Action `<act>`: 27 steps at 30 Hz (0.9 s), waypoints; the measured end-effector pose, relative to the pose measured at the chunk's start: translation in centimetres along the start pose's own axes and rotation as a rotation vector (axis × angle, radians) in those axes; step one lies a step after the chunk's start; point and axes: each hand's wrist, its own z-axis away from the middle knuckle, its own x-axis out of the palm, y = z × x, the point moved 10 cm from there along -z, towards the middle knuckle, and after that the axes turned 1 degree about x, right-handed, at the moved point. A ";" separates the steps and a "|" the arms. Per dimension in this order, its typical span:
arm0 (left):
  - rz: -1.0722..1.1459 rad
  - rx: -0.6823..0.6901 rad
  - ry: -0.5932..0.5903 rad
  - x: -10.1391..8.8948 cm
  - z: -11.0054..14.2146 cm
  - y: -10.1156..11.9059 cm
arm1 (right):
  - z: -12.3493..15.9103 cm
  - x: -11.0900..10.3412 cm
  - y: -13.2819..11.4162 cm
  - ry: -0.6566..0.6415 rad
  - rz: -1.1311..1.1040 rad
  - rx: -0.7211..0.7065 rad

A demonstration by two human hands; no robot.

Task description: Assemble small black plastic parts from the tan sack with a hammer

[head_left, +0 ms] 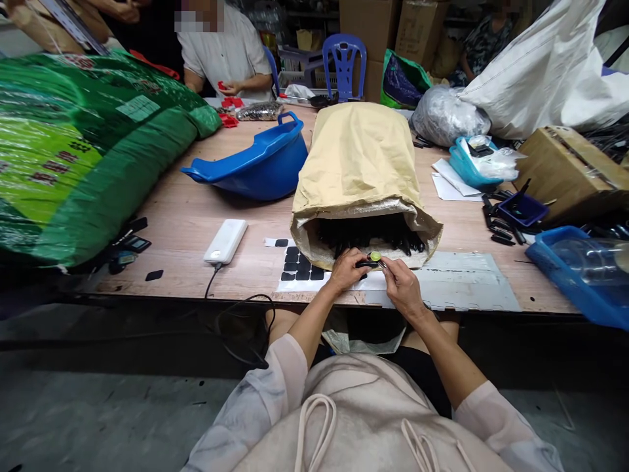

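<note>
Just in front of the sack's mouth, my left hand (346, 269) is closed on a small, dark, narrow piece (364, 263). My right hand (401, 283) pinches the other end of it, beside a round yellow-green spot (375, 256). The piece is too small for me to tell its kind. A tan paper sack (361, 151) lies on its side, its opening toward me, with many shiny black parts (371, 235) inside. Under my left wrist is a white sheet (285, 286) bearing rows of black rounded-square stickers (291, 267).
A white power bank (226, 241) with a black cable lies left of the sheet. Behind it stands a blue basin (260, 164). A large green bag (98, 157) fills the left side. At right are a cardboard box (572, 174) and a blue tray (555, 262). A person (230, 56) sits opposite.
</note>
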 end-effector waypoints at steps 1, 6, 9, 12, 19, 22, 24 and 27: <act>-0.005 0.004 -0.003 0.0 0.0 0.0 | 0.1 0.1 -0.1 -0.005 0.017 -0.003; -0.020 0.023 0.010 0.1 0.0 0.2 | 0.5 1.2 0.3 -0.087 0.101 0.017; -0.021 0.018 0.017 0.2 -0.1 0.0 | 0.2 0.1 0.4 -0.014 0.061 0.017; -0.025 0.014 0.028 0.2 -0.1 -0.1 | 0.1 -1.1 0.6 0.054 0.013 0.010; -0.048 0.010 0.034 0.3 -0.2 -0.1 | 0.4 -0.5 1.7 -0.005 0.046 0.025; -0.055 0.025 0.035 0.3 -0.2 -0.1 | -0.5 -1.4 2.3 0.052 0.083 0.012; -0.062 0.038 0.038 0.3 -0.2 0.0 | -1.4 -1.7 2.9 0.063 0.138 -0.006; -0.074 0.054 0.043 0.2 -0.1 0.3 | -2.3 -1.5 4.3 0.039 0.257 -0.043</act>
